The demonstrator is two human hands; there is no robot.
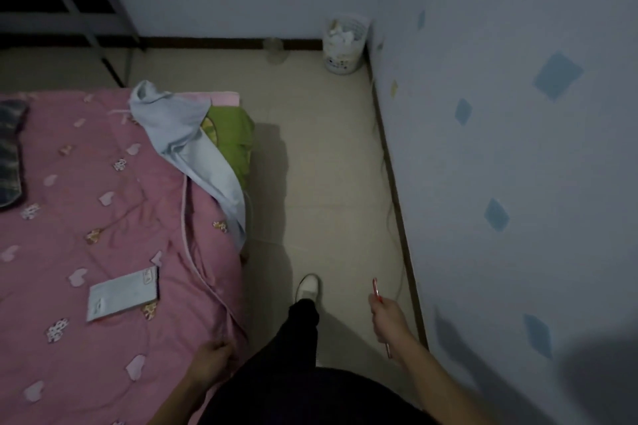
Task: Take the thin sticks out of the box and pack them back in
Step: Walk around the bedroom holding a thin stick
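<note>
A flat pale box (122, 293) lies on the pink bedspread (86, 217), lid side up, at the lower left. My right hand (388, 319) is over the floor to the right of the bed, shut on thin red sticks (376, 290) that poke out above and below the fist. My left hand (212, 360) hangs at the bed's near corner, fingers curled against the bedspread edge; it is too dim to see anything in it. The box is about an arm's reach left of both hands.
A light blue garment (186, 148) and green cloth (231, 138) lie on the bed's far corner. A dark plaid cloth (10, 155) sits at the left edge. A white waste bin (345, 45) stands in the room's corner. My leg and white shoe (307, 286) are on the tiled floor, wall to the right.
</note>
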